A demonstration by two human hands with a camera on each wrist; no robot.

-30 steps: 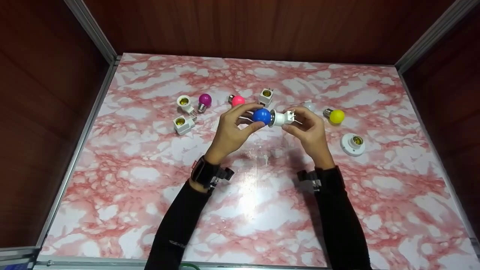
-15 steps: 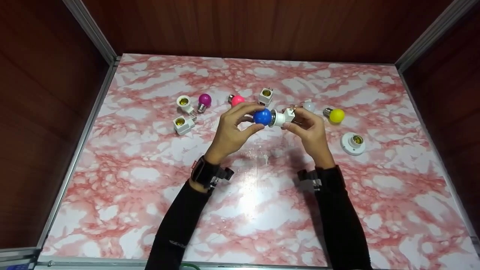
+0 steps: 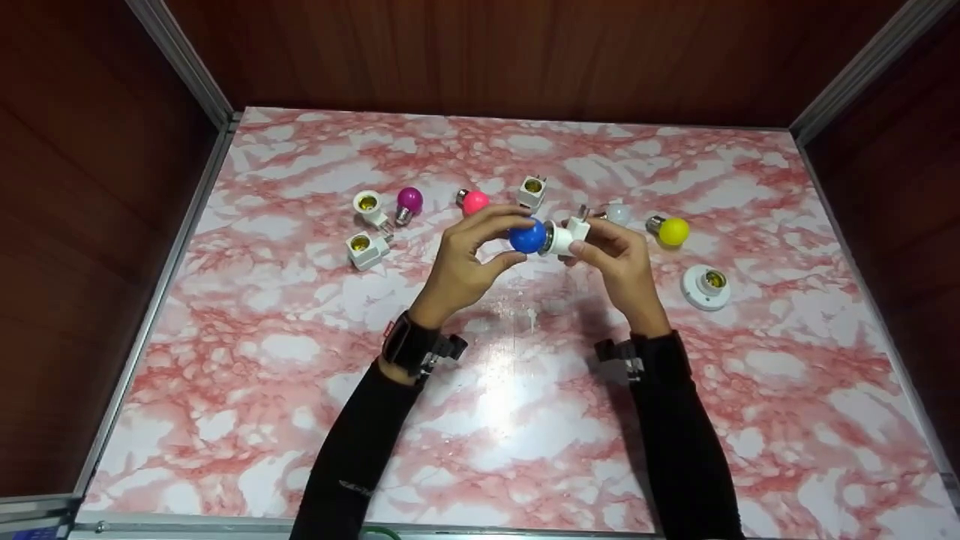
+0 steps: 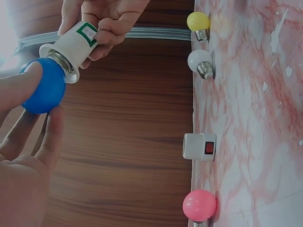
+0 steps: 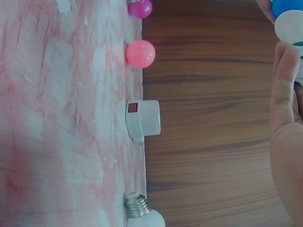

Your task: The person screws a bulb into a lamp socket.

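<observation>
Between thumb and fingers, my left hand (image 3: 466, 259) pinches a blue light bulb (image 3: 527, 235) by its globe. My right hand (image 3: 621, 259) grips a white plug-in lamp socket (image 3: 562, 240), its metal prongs pointing away from me. The bulb's metal screw base sits partly in the socket's mouth, and some thread still shows in the left wrist view, where the socket (image 4: 75, 45) bears a green-framed switch. Both hands are raised above the table. Only the edge of the right hand (image 5: 289, 109) and part of the socket appear in the right wrist view.
On the marbled table lie a purple bulb (image 3: 409, 200), a pink bulb (image 3: 475, 202), a white bulb (image 3: 618, 214) and a yellow bulb (image 3: 673, 232). White sockets (image 3: 366, 250) stand at left, another socket (image 3: 532, 193) behind the hands, and a round-based socket (image 3: 706, 287) at right. Wooden walls surround the table.
The socket has turned in my right hand, so its prongs swing from pointing right to pointing away from me. The right fingers have shifted along it. My left hand keeps pinching the bulb.
</observation>
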